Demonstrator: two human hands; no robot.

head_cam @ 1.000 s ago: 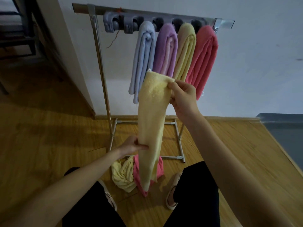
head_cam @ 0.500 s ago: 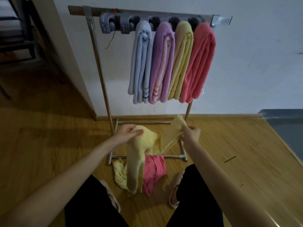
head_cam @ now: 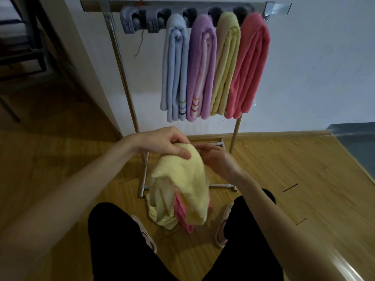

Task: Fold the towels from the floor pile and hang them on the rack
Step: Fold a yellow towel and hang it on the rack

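Four folded terry towels are already hanging side by side on the tall metal rack with its grey plastic clip strip (head_cam: 182, 9) — a pale blue towel (head_cam: 174, 65), a lilac towel (head_cam: 203, 65), a soft yellow towel (head_cam: 226, 63) and a coral-pink towel (head_cam: 249, 65), running from the rack's left post toward its right post. Two grey clips at the left end of the strip are sitting free, so by my reading room is remaining for at least two more.

Below the rack's crossbar, in front of its floor frame, the person is holding a fluffy pale-yellow towel (head_cam: 188, 185) in the middle of a fold. The left hand (head_cam: 162, 145) is gripping its top, thumb lying across the near face and fingers curling over the far side. The right hand (head_cam: 217, 159) is touching the towel's right edge; its fingers are looking loosely extended, though the blur is keeping me from telling whether they are pinching the cloth.

On the wooden floor at the foot of the rack, between the person's slippered feet, the pile is lying partly behind the held towel — a crumpled cream-yellow towel (head_cam: 160, 216) and a crumpled pink towel (head_cam: 180, 209) touching it. So roughly four are done, one is being folded, and at least two are waiting.

No bins or baskets are showing; the rack's clips are serving as the only holders.
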